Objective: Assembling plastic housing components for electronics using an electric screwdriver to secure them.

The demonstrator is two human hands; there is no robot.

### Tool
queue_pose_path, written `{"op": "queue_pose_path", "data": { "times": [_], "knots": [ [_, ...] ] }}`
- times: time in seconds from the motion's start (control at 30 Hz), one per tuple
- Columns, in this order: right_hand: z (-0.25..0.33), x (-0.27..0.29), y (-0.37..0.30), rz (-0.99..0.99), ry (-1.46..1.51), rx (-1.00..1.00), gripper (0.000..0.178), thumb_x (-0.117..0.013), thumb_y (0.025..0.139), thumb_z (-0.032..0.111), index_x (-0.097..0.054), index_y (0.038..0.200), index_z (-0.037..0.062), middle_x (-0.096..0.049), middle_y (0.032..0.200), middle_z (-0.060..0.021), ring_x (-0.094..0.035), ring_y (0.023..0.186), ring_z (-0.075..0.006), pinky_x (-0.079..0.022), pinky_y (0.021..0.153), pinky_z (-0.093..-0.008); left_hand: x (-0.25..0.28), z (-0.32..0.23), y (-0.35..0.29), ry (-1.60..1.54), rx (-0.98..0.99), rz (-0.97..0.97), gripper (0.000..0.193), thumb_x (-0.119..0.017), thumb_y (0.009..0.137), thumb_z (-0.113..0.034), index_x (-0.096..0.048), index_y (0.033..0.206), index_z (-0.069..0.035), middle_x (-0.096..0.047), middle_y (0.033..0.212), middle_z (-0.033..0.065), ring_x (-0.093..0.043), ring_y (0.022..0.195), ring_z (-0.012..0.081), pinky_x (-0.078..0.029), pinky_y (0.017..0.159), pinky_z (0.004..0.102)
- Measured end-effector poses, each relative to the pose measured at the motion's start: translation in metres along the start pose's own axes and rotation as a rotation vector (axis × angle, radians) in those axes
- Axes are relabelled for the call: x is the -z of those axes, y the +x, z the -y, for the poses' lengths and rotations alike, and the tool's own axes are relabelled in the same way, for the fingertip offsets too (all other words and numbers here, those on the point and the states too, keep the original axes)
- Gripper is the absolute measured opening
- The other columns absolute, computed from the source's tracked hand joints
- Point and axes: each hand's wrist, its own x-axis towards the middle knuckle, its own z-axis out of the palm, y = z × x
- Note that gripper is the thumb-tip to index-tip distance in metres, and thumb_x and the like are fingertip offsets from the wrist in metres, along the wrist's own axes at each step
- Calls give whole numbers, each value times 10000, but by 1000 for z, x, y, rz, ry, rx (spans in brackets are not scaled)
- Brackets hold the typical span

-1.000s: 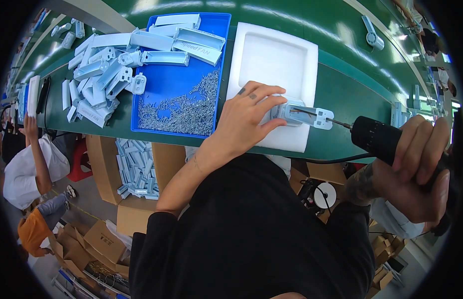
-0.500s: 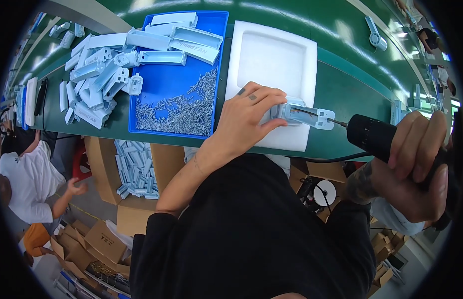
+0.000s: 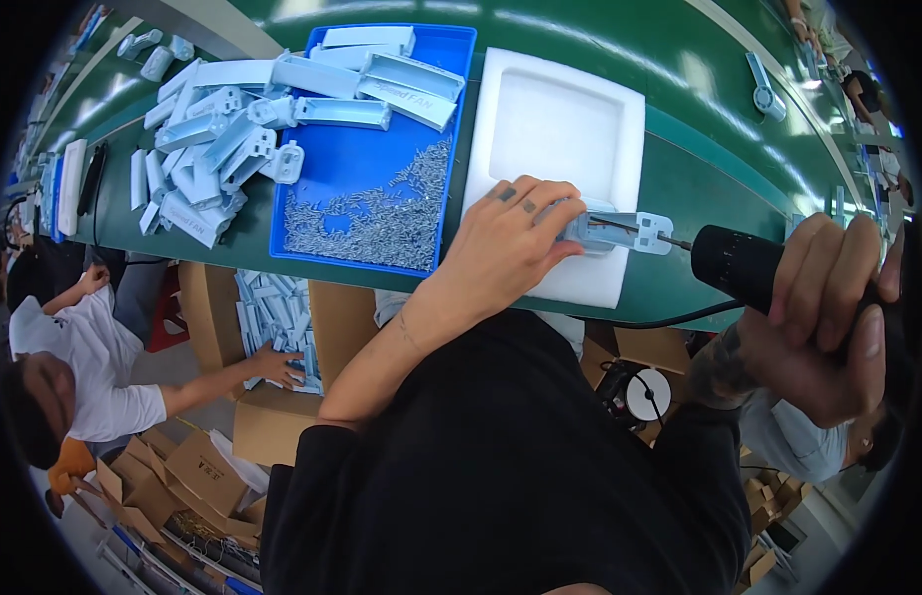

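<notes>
My left hand (image 3: pixel 501 243) is closed around one end of a light blue plastic fan handle shell (image 3: pixel 651 232), which lies over the right part of a white foam tray (image 3: pixel 628 119). Dark wire shows inside the shell. A black electric screwdriver (image 3: pixel 734 266) is gripped in my right hand (image 3: pixel 823 322). Its bit (image 3: pixel 679 242) points left and meets the shell's right end; whether it sits in a screw I cannot tell. Left of the foam stands a blue tray (image 3: pixel 322 169) holding many small silver screws (image 3: pixel 382 223), with several light blue shells across its far part.
A pile of light blue shells (image 3: pixel 198 149) lies left of the blue tray. Below the bench edge, a co-worker's hand (image 3: pixel 278 367) reaches into a cardboard box (image 3: pixel 340 327) of blue parts. The screwdriver's black cord (image 3: pixel 679 317) runs along the bench's near edge.
The co-worker at left has leaned in and put a hand into the cardboard box. The bench has shifted slightly rightward in view. My hands keep their grips, with the bit still at the shell's end.
</notes>
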Motion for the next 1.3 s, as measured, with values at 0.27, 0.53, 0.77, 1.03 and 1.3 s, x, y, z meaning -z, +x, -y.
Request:
{"op": "queue_pose_path", "data": {
  "times": [0.27, 0.53, 0.77, 1.03, 1.3],
  "knots": [
    [44, 77, -9, 70, 226, 202, 219, -550, 842, 202, -423, 674, 141, -466, 671, 22, -430, 493, -42, -398, 512, -179, 41, 10, -39, -27, 304, -111, 383, -805, 868, -113, -690, 1232, -84, -707, 1193, 93, -709, 1039, 274, -584, 818, 386],
    [23, 18, -3, -92, 153, -38, 246, -555, 856, 254, -405, 714, 120, -406, 640, 13, -368, 535, -64, -363, 535, -185, 80, 40, -68, 443, 217, 66, 117, -760, 899, -109, -700, 994, -77, -655, 978, 65, -673, 875, 281, -558, 680, 387],
    [15, 35, -8, -80, 101, -39, 245, -547, 874, 269, -415, 767, 92, -387, 623, 16, -350, 551, -79, -341, 543, -181, 80, 37, -59, 520, 267, 4, 170, -741, 927, -170, -626, 846, -74, -620, 872, 53, -649, 801, 268, -524, 631, 394],
    [12, 38, -12, -83, 106, -8, 231, -538, 867, 260, -429, 796, 70, -386, 615, 17, -357, 545, -76, -335, 538, -178, 84, 42, -60, 265, 215, -12, 160, -825, 839, -141, -685, 854, -66, -666, 869, 38, -648, 791, 241, -515, 634, 366],
    [24, 18, -7, -163, 143, 52, 213, -564, 833, 232, -468, 816, 42, -420, 606, 26, -392, 491, -54, -376, 512, -169, 46, 19, -19, -45, 52, -190, 150, -867, 779, -88, -766, 889, -76, -696, 893, 26, -656, 835, 215, -535, 687, 332]
  ]
}}
